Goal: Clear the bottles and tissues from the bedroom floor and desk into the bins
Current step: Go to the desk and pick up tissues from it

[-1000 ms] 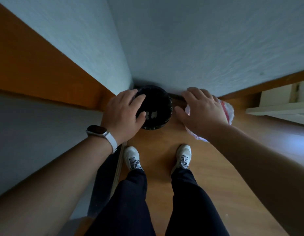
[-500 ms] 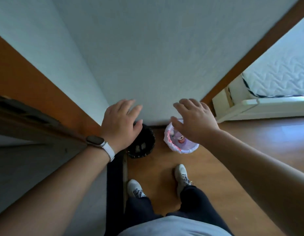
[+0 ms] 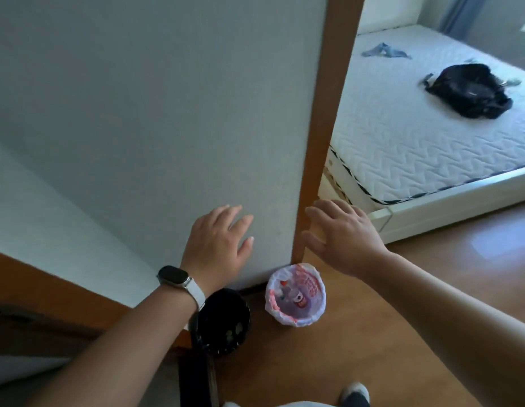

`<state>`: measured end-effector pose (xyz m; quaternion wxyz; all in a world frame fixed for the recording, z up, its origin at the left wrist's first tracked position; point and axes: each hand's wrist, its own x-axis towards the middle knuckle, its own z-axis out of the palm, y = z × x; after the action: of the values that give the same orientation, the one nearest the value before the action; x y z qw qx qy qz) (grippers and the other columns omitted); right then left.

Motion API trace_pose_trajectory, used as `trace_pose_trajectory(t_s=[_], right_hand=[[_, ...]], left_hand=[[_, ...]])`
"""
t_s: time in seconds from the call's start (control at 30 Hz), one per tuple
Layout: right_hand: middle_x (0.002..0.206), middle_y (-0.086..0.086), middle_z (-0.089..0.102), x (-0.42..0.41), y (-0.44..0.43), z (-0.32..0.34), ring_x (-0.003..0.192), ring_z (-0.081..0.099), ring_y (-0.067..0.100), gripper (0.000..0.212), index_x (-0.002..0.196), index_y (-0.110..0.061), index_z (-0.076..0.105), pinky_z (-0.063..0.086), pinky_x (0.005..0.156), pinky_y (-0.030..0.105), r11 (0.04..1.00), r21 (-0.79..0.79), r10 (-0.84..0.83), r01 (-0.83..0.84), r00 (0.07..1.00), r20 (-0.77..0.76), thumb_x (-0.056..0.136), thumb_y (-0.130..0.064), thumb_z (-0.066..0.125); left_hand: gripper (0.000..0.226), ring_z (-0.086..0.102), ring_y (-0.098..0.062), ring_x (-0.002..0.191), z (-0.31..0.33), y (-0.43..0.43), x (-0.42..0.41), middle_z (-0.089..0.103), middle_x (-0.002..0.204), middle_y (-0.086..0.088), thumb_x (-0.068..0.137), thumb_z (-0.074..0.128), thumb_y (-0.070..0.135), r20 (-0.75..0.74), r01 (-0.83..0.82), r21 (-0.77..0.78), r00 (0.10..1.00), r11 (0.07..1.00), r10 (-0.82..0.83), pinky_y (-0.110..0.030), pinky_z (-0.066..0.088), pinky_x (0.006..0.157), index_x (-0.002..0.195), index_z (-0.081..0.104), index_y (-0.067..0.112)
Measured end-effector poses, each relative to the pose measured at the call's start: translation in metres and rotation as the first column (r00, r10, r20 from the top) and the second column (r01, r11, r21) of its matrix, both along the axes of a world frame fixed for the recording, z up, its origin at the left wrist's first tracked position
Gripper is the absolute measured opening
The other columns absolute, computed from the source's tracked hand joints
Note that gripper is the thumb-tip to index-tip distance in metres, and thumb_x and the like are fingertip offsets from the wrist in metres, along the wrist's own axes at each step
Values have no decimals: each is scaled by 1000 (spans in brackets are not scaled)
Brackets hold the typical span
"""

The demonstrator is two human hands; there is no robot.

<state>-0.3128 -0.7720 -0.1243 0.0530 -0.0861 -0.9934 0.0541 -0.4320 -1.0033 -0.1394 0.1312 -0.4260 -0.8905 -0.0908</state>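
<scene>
Two bins [image 3: 223,321] [image 3: 296,292] side by side below wall [image 3: 167,113]

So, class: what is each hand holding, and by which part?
Nothing: the left hand and the right hand are both empty, fingers relaxed.

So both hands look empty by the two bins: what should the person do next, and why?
Probably turn right toward the bed to hunt for more litter. The left hand and right hand are open and hold nothing, the black bin and bag-lined bin already hold rubbish, and no bottle or tissue shows on this floor.
</scene>
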Motion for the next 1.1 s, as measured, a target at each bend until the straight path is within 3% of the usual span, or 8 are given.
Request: trace_pose_trajectory(t_s=[0.27,0.4,0.63,0.83,1.1], right_hand=[[140,-3,48,70,141,31,133,39,22,57,136,-27,47,32,107,43,996,-7,-88,88,994,-70,91,-59,32],[132,-1,54,112,214,36,128,45,25,54,129,-25,53,35,104,43,988,-8,-156,157,976,-153,89,-57,38],[133,-2,54,193,305,47,127,46,23,52,127,-26,54,35,104,40,953,10,-299,304,941,-155,88,-55,38],[131,-2,55,257,354,61,126,47,23,49,127,-25,54,37,103,41,896,14,-431,444,877,-213,89,-53,41],[129,0,57,332,388,72,123,51,24,52,127,-23,57,39,102,40,728,59,-655,683,718,-235,87,-53,43]], left_hand=[[42,58,-33,116,34,158,46,63,126,-12,87,49,38,-80,145,-34,986,989,-147,-45,49,84,119,66,16],[40,55,-30,120,42,243,71,62,128,-9,88,56,36,-94,228,-9,969,974,-228,-46,46,91,121,65,17],[40,51,-26,124,56,364,121,58,130,-5,89,50,39,-61,379,33,924,925,-377,-48,43,98,123,61,20],[42,53,-28,120,73,454,159,59,127,-5,88,46,41,-97,565,55,824,823,-559,-48,43,96,122,61,20],[45,52,-27,123,71,561,209,59,131,-4,90,45,42,-93,772,38,635,634,-767,-46,41,98,126,60,20]])
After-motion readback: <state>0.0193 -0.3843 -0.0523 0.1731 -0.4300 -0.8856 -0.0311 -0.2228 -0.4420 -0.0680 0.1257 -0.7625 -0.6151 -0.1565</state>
